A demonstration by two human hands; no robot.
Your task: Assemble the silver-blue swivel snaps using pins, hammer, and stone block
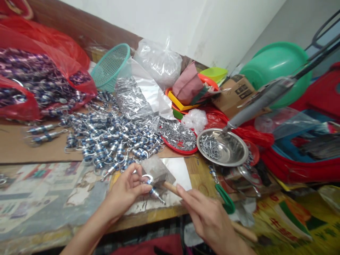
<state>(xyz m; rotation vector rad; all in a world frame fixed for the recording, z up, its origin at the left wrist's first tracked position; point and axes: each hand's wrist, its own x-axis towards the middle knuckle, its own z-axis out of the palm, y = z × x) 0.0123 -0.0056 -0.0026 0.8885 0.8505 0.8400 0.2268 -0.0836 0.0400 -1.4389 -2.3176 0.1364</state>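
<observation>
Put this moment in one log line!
left hand: holds blue-silver piece | right hand: grips wooden handle | nearby: piled pieces, metal bowl

Looks like a small assembly workshop: worn wooden bench (196, 177), heap of matching metal fittings (114, 136), wooden-handled hammer (170, 188), steel bowl (235, 147) of pins (209, 147), red bag (66, 46) full of parts (26, 76).

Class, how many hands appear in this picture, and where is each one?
2: the left hand holds a blue-and-silver metal piece; the right hand grips a wooden handle. No others show.
</observation>
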